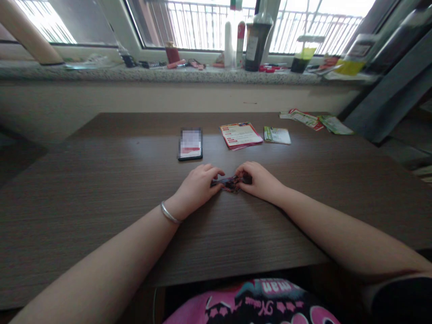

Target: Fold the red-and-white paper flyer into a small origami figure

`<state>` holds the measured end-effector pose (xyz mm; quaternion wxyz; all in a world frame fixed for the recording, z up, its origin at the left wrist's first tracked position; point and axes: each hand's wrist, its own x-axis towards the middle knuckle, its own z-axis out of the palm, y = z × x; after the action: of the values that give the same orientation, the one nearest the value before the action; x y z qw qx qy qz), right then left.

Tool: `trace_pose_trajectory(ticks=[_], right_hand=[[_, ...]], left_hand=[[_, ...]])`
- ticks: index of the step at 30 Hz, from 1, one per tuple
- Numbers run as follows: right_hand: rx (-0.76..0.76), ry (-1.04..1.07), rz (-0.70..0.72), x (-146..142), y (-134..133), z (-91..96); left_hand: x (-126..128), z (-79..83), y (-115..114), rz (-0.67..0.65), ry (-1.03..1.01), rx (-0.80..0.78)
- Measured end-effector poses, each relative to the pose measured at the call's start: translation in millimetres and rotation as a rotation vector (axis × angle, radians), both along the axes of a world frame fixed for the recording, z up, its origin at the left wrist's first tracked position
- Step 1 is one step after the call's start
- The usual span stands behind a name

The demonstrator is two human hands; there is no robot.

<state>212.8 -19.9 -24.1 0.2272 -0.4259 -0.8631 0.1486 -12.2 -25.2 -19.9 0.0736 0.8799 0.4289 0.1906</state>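
Between my two hands, low over the table (101,202), is a small, crumpled-looking dark thing (231,183) with reddish and bluish patterning; its kind is too small to make out. My left hand (201,183), with a silver bangle at the wrist, closes thumb and fingers on its left end. At the other end, my right hand (259,179) grips it with curled fingers and thumb. The fingers hide both ends of the thing. Beyond my left hand lies a phone (191,145) with its screen lit.
Printed red-edged cards (241,135) and a smaller green-and-white card stack (277,135) lie beyond my right hand. More colourful packets (305,119) lie at the far right. Bottles (258,45) and small items line the stone windowsill (202,77) behind the table.
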Motion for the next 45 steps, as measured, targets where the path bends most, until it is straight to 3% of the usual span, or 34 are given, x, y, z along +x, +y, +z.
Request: trace_pose_trajectory(ticks=[6, 14, 31, 34, 37, 40, 45], right_hand=[[0.051, -0.065, 0.096, -1, -3, 1.0], [0.174, -0.266, 0.021, -4, -11, 7.2], [0.082, -0.411, -0.108, 0, -19, 19.2], [0.106, -0.42, -0.101, -1, -20, 19.9], [0.135, -0.389, -0.09, 0, -19, 17.9], [0.111, -0.321, -0.099, 2, -16, 14.5], [0.028, -0.158, -0.071, 4, -8, 9.4]], left_hand=[[3, 0.0, -1, -0.034, 0.048, 0.062], [8, 9.1, -6, -0.056, 0.278, 0.208], [0, 20.8, -11, 0.064, 0.429, 0.202], [0, 18.9, -12, 0.061, 0.391, 0.176], [1, 14.4, -12, 0.048, 0.201, 0.137], [3, 10.2, -12, -0.039, 0.031, 0.068], [5, 6.4, -11, -0.178, 0.017, -0.007]])
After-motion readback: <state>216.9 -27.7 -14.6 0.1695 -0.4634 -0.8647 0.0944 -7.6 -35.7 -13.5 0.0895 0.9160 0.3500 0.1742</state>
